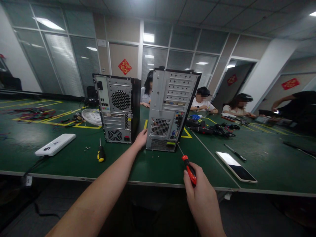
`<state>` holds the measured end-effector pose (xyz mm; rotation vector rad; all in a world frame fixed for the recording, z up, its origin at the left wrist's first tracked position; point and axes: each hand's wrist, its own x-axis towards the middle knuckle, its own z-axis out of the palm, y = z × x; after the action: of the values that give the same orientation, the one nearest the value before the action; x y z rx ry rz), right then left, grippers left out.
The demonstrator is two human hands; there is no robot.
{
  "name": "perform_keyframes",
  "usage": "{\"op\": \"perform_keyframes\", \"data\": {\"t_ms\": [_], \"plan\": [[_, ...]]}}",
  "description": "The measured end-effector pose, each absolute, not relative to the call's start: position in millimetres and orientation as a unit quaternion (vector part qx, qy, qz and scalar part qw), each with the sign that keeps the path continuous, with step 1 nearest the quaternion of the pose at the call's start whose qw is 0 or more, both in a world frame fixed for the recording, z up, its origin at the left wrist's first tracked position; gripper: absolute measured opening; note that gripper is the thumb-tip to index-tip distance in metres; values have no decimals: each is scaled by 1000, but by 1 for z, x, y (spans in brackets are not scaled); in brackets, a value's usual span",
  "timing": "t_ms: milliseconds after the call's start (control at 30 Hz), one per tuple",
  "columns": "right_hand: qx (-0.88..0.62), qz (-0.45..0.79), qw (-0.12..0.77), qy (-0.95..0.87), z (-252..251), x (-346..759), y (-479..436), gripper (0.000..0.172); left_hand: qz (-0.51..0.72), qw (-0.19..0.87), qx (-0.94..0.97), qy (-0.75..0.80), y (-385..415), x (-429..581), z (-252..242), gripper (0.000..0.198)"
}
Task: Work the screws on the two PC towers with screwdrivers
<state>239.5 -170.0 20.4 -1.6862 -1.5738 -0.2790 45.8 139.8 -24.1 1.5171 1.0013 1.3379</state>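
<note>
Red-handled screwdriver: our right hand grips it; we aim it straight.
Grey metal computer tower: touching our left hand, grip unclear.

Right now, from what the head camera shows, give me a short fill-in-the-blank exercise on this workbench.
The right hand grips a screwdriver with a ___ handle.
The left hand touches the foot of the grey tower, which stands to the ___ of the black tower.
A yellow-and-black screwdriver lies on the ___ table.
Missing words: red; right; green.
</note>
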Motion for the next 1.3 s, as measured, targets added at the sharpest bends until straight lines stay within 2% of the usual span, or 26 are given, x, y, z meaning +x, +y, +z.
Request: {"op": "perform_keyframes", "data": {"t_ms": [267,700,900,1300], "plan": [[-668,-121,398,-617,21,236,-170,40,526,432,605,412,135,46,-20,54],[-702,-63,410,-579,24,236,-173,43,517,436,605,420,130,46,-15,56],[-668,-131,455,-574,20,237,-167,41,523,433,608,412,133,47,-18,53],[-650,-144,417,-619,18,235,-169,31,528,425,611,409,139,48,-24,53]]}}
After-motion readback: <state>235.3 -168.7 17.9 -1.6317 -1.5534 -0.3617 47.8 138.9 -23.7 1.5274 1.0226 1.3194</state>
